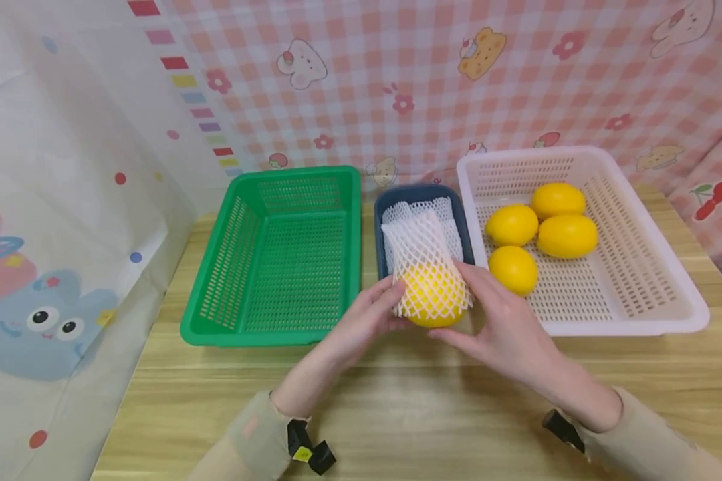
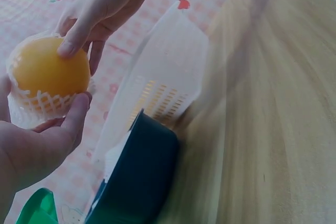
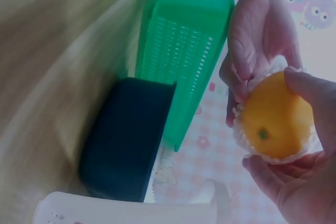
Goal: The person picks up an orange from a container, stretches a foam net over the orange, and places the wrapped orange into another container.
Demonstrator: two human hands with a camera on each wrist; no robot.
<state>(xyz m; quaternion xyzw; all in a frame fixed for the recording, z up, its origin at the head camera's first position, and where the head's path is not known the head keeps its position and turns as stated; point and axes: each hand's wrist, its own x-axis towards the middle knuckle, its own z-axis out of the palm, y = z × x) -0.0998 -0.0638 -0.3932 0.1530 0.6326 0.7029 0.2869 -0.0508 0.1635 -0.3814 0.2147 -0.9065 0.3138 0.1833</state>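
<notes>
Both hands hold a yellow lemon (image 1: pixel 432 314) partly inside a white foam net sleeve (image 1: pixel 418 234), above the table's middle. The sleeve's loose end stands out beyond the fruit, towards the wall. My left hand (image 1: pixel 370 310) grips the netted fruit from the left, thumb on the mesh. From the other side my right hand (image 1: pixel 505 324) holds it with curled fingers and thumb. In the right wrist view the lemon's bare end (image 3: pixel 281 116) shows a small greenish stem mark, ringed by the net's edge. More foam nets (image 1: pixel 454 230) lie in a dark blue box (image 1: pixel 421 193) behind the hands.
A green perforated basket (image 1: pixel 355 267) stands on the left of the wooden table (image 1: pixel 391 427). On the right, a pale pink-white basket (image 1: pixel 589 327) holds several lemons (image 1: pixel 567 236). A checked pink cloth (image 1: pixel 361 100) hangs behind the baskets.
</notes>
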